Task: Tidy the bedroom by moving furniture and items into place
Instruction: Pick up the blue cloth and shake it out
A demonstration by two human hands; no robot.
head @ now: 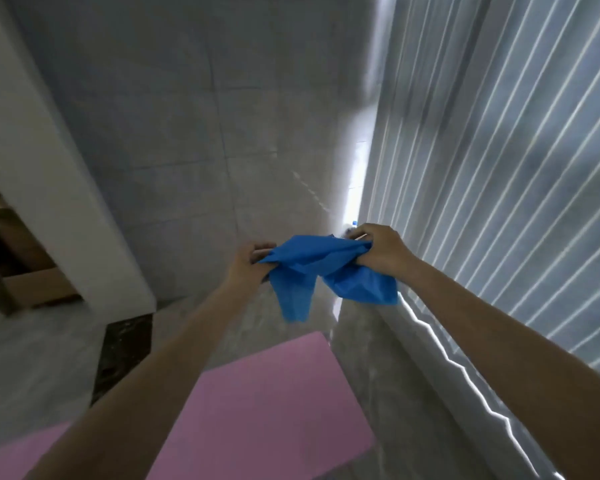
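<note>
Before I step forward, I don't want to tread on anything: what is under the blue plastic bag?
Below the blue plastic bag, held up by both hands, lie bare grey floor tiles and, nearer, a pink mat. The patch of floor directly behind the bag is hidden.

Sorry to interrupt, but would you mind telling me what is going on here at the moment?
A person is holding a crumpled blue plastic bag stretched between both hands, out in front of them. The left hand grips one end and the right hand grips the other, with loose folds hanging down between. They stand over a pale tiled floor, with a pink mat below their arms and pleated curtains to their right.
</note>
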